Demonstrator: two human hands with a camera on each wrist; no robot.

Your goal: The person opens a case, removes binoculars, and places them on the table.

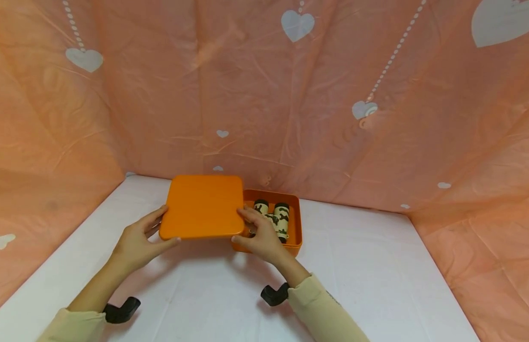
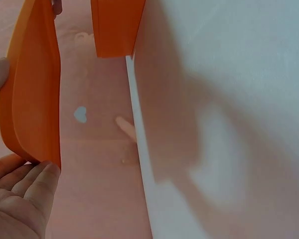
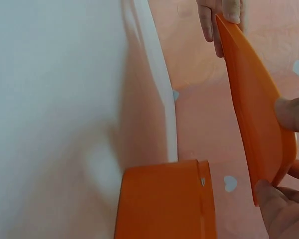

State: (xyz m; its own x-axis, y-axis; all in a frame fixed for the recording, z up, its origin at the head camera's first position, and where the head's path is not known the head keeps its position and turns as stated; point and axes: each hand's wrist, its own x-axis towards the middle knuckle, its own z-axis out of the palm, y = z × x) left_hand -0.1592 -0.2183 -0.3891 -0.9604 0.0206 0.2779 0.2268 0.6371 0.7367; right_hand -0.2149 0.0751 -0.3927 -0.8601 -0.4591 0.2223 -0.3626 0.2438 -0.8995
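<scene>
An orange lid (image 1: pixel 202 206) with rounded corners is held up above the table, to the left of an orange box (image 1: pixel 295 223). My left hand (image 1: pixel 138 244) grips the lid's left edge, thumb at the near side. The right hand (image 1: pixel 264 236) pinches its right edge, partly in front of the box. Inside the box lie camouflage-patterned binoculars (image 1: pixel 282 218) with black ends; the hand hides part of them. In the left wrist view the hollow underside of the lid (image 2: pixel 37 94) shows. From the right wrist, the lid (image 3: pixel 254 104) is seen apart from the box (image 3: pixel 162 199).
A white-covered table (image 1: pixel 358 275) carries the box near its back edge. Pink cloth (image 1: pixel 255 95) with white hearts surrounds it at the back and sides. Black curved pieces (image 1: pixel 123 311) stick out by both wrists.
</scene>
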